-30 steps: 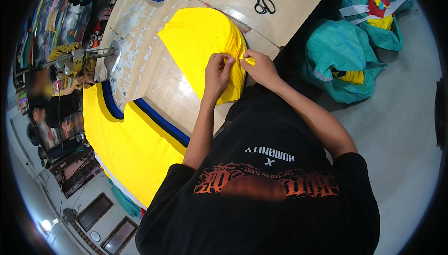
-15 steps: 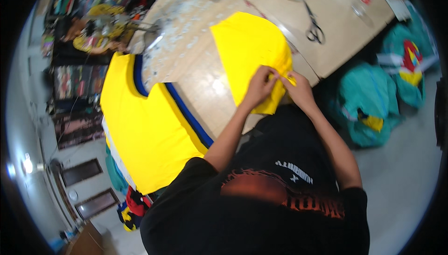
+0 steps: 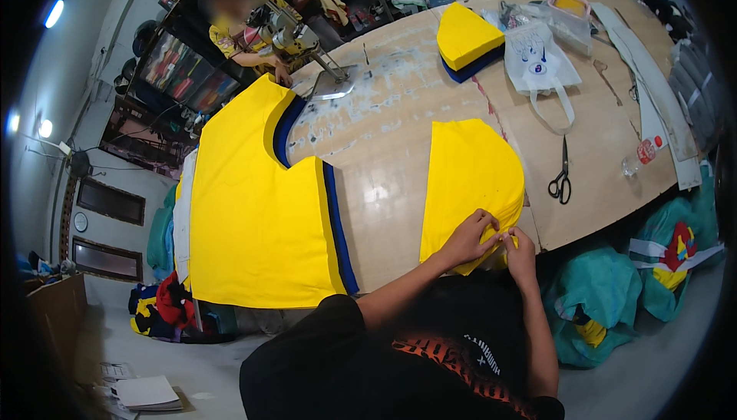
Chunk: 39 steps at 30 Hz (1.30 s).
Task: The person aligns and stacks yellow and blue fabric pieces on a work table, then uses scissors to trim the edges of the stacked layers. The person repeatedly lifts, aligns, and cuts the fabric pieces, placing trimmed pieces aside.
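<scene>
A yellow fabric piece (image 3: 467,170) with one rounded side lies on the wooden table (image 3: 384,220) in front of me. My left hand (image 3: 470,239) is closed at its near right corner, with thumb and fingers pinching the cloth. Close beside it, my right hand (image 3: 521,257) pinches the same edge, fingertips nearly meeting the left ones. Left of this piece lies a large stack of yellow fabric (image 3: 257,220) over dark blue layers, cut with a curved notch. Black-handled scissors (image 3: 563,182) rest beyond my right hand.
Farther off are a smaller yellow-and-blue fabric stack (image 3: 467,36), a white bag (image 3: 541,59) and a plastic bottle (image 3: 642,156). A person's hand (image 3: 282,74) is near a cutting machine (image 3: 295,40). Green sacks (image 3: 595,297) stand right of the table.
My view has tilted up and turned, bringing the cutting machine, a person and more of the far table into sight. Both hands stay pinched on the yellow piece's near edge.
</scene>
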Available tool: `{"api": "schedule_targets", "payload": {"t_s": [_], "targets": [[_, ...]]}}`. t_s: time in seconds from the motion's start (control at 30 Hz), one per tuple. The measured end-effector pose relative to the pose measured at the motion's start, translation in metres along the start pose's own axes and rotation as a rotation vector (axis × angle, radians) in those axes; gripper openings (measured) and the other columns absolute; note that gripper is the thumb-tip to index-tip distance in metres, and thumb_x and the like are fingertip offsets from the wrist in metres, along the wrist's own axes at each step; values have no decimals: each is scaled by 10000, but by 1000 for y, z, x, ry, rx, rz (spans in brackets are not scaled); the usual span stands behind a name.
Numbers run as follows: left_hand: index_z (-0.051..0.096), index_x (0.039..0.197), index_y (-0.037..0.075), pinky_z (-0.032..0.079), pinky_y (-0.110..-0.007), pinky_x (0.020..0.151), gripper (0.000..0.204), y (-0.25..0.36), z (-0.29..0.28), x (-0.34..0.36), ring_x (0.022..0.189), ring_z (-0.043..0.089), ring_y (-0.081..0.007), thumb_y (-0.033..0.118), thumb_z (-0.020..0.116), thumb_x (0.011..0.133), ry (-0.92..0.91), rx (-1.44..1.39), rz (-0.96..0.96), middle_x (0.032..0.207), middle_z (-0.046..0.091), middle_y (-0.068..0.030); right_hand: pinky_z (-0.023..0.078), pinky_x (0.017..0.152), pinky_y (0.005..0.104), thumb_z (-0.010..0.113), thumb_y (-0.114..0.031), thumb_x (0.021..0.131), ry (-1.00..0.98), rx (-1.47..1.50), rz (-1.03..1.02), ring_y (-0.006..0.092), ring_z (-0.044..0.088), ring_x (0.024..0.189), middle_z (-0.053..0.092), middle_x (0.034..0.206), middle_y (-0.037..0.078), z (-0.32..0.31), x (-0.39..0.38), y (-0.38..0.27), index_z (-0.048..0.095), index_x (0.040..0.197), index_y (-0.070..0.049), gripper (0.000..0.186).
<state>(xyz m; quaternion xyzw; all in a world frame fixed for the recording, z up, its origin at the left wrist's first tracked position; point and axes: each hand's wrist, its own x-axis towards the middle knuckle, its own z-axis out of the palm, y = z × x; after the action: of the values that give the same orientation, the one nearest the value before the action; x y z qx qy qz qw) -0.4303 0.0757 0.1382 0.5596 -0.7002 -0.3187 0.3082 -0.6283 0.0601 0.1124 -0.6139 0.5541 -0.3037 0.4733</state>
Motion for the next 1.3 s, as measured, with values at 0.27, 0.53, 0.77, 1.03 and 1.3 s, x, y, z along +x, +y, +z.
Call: {"api": "schedule_targets", "payload": {"t_s": [0.27, 0.53, 0.77, 1.03, 1.3], "targets": [[667, 1175, 54, 534, -487, 987, 359, 10, 12, 0, 1137, 643, -424, 325, 793, 977, 51, 95, -24, 1189, 632, -206, 518, 812, 466, 568, -209, 1091, -72, 49, 12, 436, 663, 871, 670, 937, 279, -13, 11, -12, 598, 1059, 32, 245], [666, 1130, 46, 537, -503, 945, 330, 13, 25, -3, 1085, 646, -442, 320, 783, 986, 192, 183, -32, 1144, 642, -231, 533, 825, 527, 542, -164, 1063, 126, -36, -226, 548, 656, 994, 685, 1019, 332, -16, 26, -23, 633, 1161, 52, 255], [617, 1017, 29, 528, -525, 848, 184, -2, 36, 6, 968, 658, -456, 168, 733, 980, 308, 234, -21, 1004, 651, -217, 460, 689, 465, 540, -183, 1112, 402, -8, -241, 348, 539, 756, 581, 854, 244, -61, 29, -47, 595, 1072, 37, 230], [645, 1034, 46, 529, -453, 880, 222, -5, 30, 3, 967, 683, -396, 242, 747, 1023, 291, 187, -80, 1000, 682, -198, 500, 881, 308, 537, -258, 1141, 955, 657, -187, 136, 582, 952, 611, 1093, 26, -225, -116, -64, 611, 1296, -1, 309], [648, 1103, 37, 529, -428, 967, 167, 14, 27, 2, 1054, 659, -381, 165, 728, 1030, 290, 235, -68, 1111, 662, -202, 473, 845, 303, 559, -261, 1106, 1327, 622, 66, 141, 566, 935, 591, 1023, 15, -307, -232, 46, 627, 1095, -54, 219]]}}
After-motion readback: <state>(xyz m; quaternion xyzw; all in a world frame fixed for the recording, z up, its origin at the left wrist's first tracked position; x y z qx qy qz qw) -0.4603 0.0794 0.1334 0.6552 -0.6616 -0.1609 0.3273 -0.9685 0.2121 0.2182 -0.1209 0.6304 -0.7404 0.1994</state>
